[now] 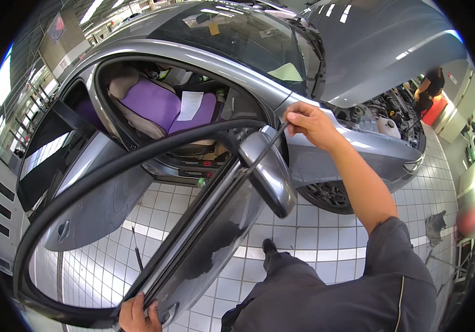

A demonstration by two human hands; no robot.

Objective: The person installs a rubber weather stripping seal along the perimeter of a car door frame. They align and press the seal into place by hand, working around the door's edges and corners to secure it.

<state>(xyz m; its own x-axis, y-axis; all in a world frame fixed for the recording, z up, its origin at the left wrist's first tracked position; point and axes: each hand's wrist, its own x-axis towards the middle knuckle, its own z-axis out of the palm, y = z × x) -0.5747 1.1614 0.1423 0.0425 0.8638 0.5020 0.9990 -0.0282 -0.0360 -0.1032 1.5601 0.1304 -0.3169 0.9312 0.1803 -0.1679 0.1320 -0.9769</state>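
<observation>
I stand at the open front door (204, 243) of a grey car (326, 149). My right hand (309, 123) is raised near the door's front corner, pinching the end of a thin dark strip (262, 155) that runs along the window sill line past the side mirror (270, 171). My left hand (138, 316) grips the lower rear end of the door's window sill, where the strip ends. The black window frame (110, 171) arcs over the open window.
Inside the car a purple seat cover (154, 102) holds a white sheet of paper (190, 105). The rear door (82, 182) also stands open. The bonnet (381, 50) is raised; another person (430, 88) leans at the engine bay. White tiled floor (315, 238) lies below.
</observation>
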